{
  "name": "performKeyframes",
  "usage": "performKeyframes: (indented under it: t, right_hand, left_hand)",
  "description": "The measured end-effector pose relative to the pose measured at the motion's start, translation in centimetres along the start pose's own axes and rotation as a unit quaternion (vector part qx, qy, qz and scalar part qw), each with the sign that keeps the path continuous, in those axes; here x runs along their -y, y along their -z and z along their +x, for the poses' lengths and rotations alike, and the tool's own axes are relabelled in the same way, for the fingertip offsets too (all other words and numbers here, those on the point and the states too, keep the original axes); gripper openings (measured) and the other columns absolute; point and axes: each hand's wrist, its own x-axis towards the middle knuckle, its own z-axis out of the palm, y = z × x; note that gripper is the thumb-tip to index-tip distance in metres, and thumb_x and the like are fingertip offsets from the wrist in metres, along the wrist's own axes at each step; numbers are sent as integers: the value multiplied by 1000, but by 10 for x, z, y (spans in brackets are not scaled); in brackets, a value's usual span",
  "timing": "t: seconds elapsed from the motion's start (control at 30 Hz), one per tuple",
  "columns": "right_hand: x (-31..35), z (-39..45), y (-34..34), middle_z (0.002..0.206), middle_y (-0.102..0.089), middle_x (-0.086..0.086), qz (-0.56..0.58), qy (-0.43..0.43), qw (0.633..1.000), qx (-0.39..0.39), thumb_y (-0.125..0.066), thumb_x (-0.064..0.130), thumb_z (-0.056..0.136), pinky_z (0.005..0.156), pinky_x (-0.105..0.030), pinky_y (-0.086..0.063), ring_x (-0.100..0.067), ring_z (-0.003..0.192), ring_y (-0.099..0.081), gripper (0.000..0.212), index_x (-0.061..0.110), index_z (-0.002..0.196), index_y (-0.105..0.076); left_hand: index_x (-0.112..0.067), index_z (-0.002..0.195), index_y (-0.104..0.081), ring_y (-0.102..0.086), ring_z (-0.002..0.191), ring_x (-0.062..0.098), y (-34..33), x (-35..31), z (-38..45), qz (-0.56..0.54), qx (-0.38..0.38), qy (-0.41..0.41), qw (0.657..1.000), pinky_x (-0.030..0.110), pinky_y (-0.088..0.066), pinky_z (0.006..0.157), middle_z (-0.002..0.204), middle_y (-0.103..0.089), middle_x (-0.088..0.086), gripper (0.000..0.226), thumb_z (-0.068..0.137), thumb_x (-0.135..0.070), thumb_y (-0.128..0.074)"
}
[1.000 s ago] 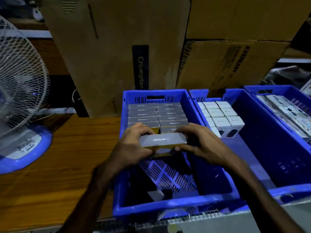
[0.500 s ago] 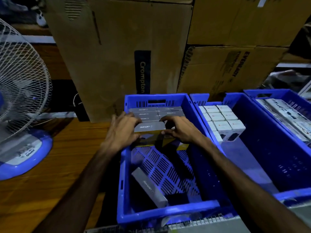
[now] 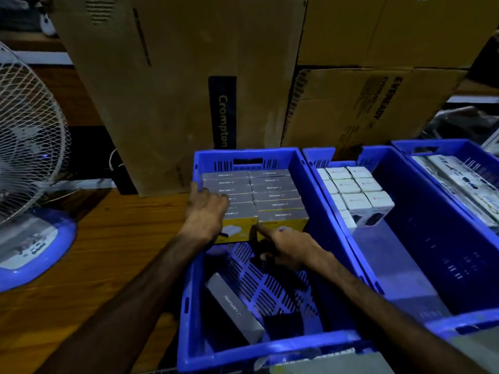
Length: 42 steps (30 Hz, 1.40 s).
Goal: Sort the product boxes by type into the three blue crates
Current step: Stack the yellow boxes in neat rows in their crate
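**A:** Start with the big things. What stands behind your crates?

**B:** Tall brown cardboard cartons (image 3: 172,85) fill the top of the frame, walling in the back. A white wire-caged table fan on a blue base (image 3: 29,168) stands at the left edge on the brown wooden tabletop (image 3: 108,252).

**A:** And the three crates?

**B:** You have the left blue plastic crate (image 3: 270,349) in the lower centre, the middle blue plastic crate (image 3: 421,238) to its right, and the right blue plastic crate (image 3: 456,149) at the right edge. Each holds one kind, so the sort looks well along: small white square boxes (image 3: 356,193) packed at the middle crate's far end, long white printed boxes (image 3: 459,179) in the right one.

**A:** Where are the grey ones?

**B:** The grey-topped, yellow-sided boxes (image 3: 275,195) stand in two tight columns at the far end of the left crate, labels up, probably so they pack snugly. One loose grey box (image 3: 232,306) lies slantwise on the crate floor near you.

**A:** Your hands?

**B:** Your left hand (image 3: 205,211) lies over the nearest box of the left column, fingers bent across its top, seemingly pressing it into line. Your right hand (image 3: 286,244) holds nothing; its forefinger points at the seam between the columns and the other fingers are curled loosely.
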Motion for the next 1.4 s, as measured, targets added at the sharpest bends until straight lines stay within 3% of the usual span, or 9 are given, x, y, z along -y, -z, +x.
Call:
performKeyframes:
  t: [0.17, 0.37, 0.57, 0.63, 0.8, 1.0, 1.17, 1.27, 1.4]
  right_hand:
    - [1, -5, -7, 126, -68, -11, 14, 14, 995, 93, -58, 41, 100, 92, -44, -52, -34, 122, -62, 35, 25, 131, -56]
    - [12, -27, 1, 141, -64, 4, 93, 46, 988, 111, -54, 43, 104, 92, -27, -41, -19, 129, -59, 47, 30, 149, -52]
    - [36, -53, 1, 124, -71, 13, 91, 63, 992, 62, -55, 58, 96, 97, -42, -53, -16, 121, -64, 51, 35, 141, -52]
    - [48, -59, 0, 118, -71, 11, 73, 64, 994, 45, -55, 71, 89, 91, -43, -54, -21, 118, -64, 61, 37, 140, -50]
    - [84, -62, -6, 135, -66, -5, -11, 41, 998, 44, -57, 92, 69, 93, -49, -49, -34, 124, -61, 104, 39, 154, -33]
    - [104, -39, -22, 114, -72, -8, -59, 2, 997, 43, -65, 74, 73, 81, -43, -49, -35, 106, -69, 60, 23, 105, -63]
    - [56, -27, -1, 66, -66, 2, 164, -71, 984, 29, -75, 70, 67, 69, -44, -55, -20, 66, -65, 60, 12, 69, -61]
    - [31, -30, 18, 64, -65, -1, 389, -102, 915, -29, -86, 39, 78, 57, -33, -48, -15, 59, -57, 35, 8, 70, -72]
    - [18, -45, 33, 78, -69, -16, 578, -129, 804, -59, -84, 28, 79, 58, -29, -48, -25, 62, -59, 22, 7, 82, -79]
  left_hand:
    - [-21, 110, -58, -71, 91, 26, -1, -14, 11, 62, 17, 29, 998, 58, -24, 111, 90, -74, -2, 30, 85, -29, -72]
    - [-17, 107, -56, -71, 88, 24, -10, -26, 14, 82, 45, 30, 995, 55, -26, 115, 85, -68, -3, 49, 77, -44, -83]
    - [-20, 138, -44, -67, 109, 31, 4, -14, 1, -34, -20, 6, 999, 54, -27, 112, 102, -75, 4, 87, 70, -50, -89]
    - [-24, 130, -49, -66, 111, 30, 15, -7, -12, -100, -71, -11, 992, 52, -29, 105, 104, -76, 2, 77, 70, -54, -86]
    - [-30, 108, -70, -65, 77, 10, 13, 12, -48, -429, -122, 36, 894, 34, -49, 84, 76, -71, -9, 36, 79, -46, -85]
    - [-24, 95, -75, -68, 72, 10, -9, 7, -94, -586, -199, 59, 783, 28, -56, 69, 76, -71, -8, 18, 81, -34, -82]
    - [-19, 93, -76, -68, 73, 9, -6, 8, -113, -601, -213, 59, 768, 30, -56, 72, 76, -71, -9, 18, 81, -33, -75]
    - [-22, 94, -75, -69, 77, 11, -6, -1, -121, -606, -216, 47, 764, 37, -58, 75, 81, -72, -10, 18, 80, -33, -76]
    - [-32, 112, -70, -64, 89, 11, 0, -24, -129, -586, -228, 30, 777, 39, -57, 81, 100, -64, -12, 37, 77, -43, -79]
